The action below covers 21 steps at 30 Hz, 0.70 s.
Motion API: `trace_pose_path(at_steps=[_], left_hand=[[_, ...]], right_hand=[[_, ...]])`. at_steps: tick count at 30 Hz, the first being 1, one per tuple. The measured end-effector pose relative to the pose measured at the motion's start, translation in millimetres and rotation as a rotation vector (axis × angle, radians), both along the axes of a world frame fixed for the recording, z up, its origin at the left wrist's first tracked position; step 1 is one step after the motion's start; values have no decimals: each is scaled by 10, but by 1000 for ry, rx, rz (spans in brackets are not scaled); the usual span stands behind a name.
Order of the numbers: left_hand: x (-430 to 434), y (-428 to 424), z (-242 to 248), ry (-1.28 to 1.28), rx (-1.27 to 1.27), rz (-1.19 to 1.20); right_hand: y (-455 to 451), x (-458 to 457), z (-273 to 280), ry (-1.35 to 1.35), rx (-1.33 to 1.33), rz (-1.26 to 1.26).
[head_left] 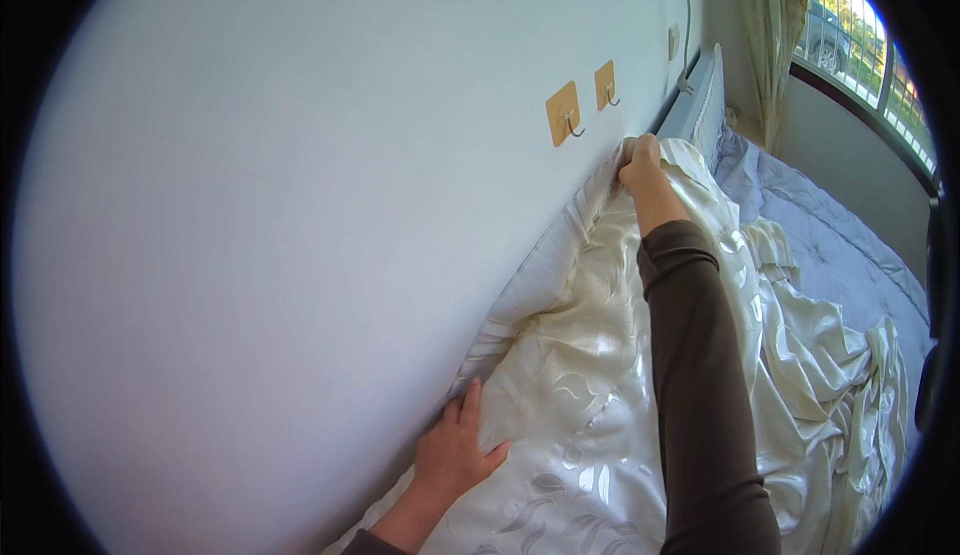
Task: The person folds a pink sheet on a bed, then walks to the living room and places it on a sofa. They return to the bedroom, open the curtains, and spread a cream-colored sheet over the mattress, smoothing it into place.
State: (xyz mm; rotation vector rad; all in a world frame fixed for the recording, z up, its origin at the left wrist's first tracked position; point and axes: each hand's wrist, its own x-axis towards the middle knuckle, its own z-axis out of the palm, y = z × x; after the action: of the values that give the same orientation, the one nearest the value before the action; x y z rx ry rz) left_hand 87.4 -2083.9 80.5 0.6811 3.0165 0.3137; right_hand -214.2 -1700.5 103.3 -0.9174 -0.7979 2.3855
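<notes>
A shiny cream satin cover [570,405] with a leaf pattern lies over a bed along the wall. My right hand [641,161] grips the gathered edge of the cover at the far end by the wall, near the headboard. Nearer to me, my left hand [454,446] rests on the cover beside the wall, fingers apart and fingertips at its pleated edge [491,337]. Between the hands this edge runs along the wall. More of the cover lies in loose folds at the right, over a pale blue quilted bedding piece [825,210].
A white wall [300,217] borders the bed on the left, with two adhesive hooks [564,114]. A plug on a cord [685,84] hangs near the headboard [690,97]. Behind are a curtain [776,37] and a barred window [855,37].
</notes>
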Motion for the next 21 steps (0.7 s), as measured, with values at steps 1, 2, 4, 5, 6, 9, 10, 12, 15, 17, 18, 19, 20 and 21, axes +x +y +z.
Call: trace_pose_path(at_steps=[1,2,4,5,6,9,10,12,15,17,18,19,20,21], left_hand=[[-13,-1,-20,28,-12,-11],[-26,-5,-40,63,-25,-22],[-48,-8,-69,79,-8,-44],[-53,-9,-76,87,-4,-54],[-60,-4,-79,94,0,-64],[-22,2,-51,101,-9,-47],[-7,6,-36,103,-9,-42],[13,12,-10,106,-5,-40],[20,18,15,131,-20,-29],[0,27,17,141,-81,-27],[-8,28,18,155,-64,-30],[-10,29,23,140,-58,-20],[-6,29,28,127,-53,-6],[0,28,36,129,-44,-6]], right_hand=[[-43,-14,-43,-11,3,-4],[-109,-58,-71,-15,6,-6],[-166,-131,-124,-33,24,-29],[-193,-168,-156,-42,43,-43],[-205,-209,-175,-48,60,-58],[-179,-278,-245,-67,107,-58],[-161,-283,-262,-83,127,-47],[-157,-277,-286,-105,159,-9],[-251,-166,-237,-149,174,39],[-334,20,-169,-191,244,59],[-416,131,-123,-180,319,30],[-530,263,-91,-144,421,16],[-590,463,-87,-87,588,62],[-632,675,-89,-49,826,138]])
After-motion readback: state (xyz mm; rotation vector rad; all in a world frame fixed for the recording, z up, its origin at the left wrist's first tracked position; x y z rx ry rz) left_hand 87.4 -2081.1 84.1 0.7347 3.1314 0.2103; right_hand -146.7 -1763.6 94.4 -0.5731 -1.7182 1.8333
